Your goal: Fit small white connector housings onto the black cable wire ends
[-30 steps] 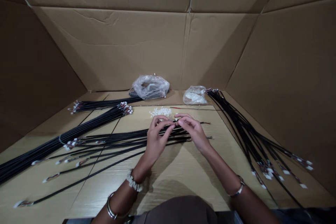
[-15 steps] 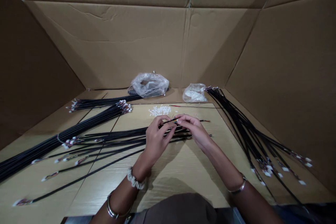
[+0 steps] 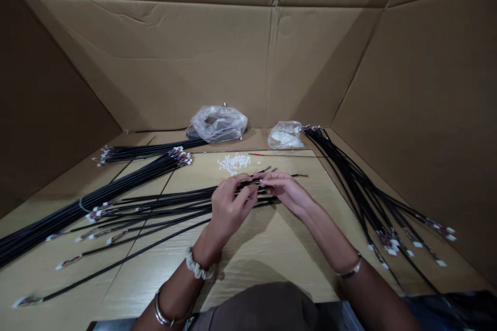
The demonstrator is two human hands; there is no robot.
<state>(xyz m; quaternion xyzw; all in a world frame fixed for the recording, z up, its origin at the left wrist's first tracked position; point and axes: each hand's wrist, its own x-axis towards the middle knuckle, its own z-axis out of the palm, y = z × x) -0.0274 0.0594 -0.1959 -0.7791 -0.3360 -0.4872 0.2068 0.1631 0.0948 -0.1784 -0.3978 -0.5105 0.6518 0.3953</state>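
While hands (image 3: 228,204) pinch wired cable end (image 3: 257,182), long axis runs crosswise, pointing rightward.

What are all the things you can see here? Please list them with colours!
Cardboard walls: three, brown, back and sides
Table: one, pale wood colour, beneath the cables
Tied cable bundle: one, black, white ends, left
Back cable bundle: one, black, white ends, behind the tied one
Loose cables: many, black, centre-left
Right cable bunch: one, black, white ends, right
Clear bags: two, see-through, near back wall
White bits: one pile, white, beyond the grips
Thin stick: one, partly red, beyond the pile
Cable end: one, coloured wires, between the grips
Scrunchie: one, white, left wrist
Bangles: silver, both arms
Clothing: brown, bottom middle
Left grip: one, bare, centre
Right grip: one, bare, centre
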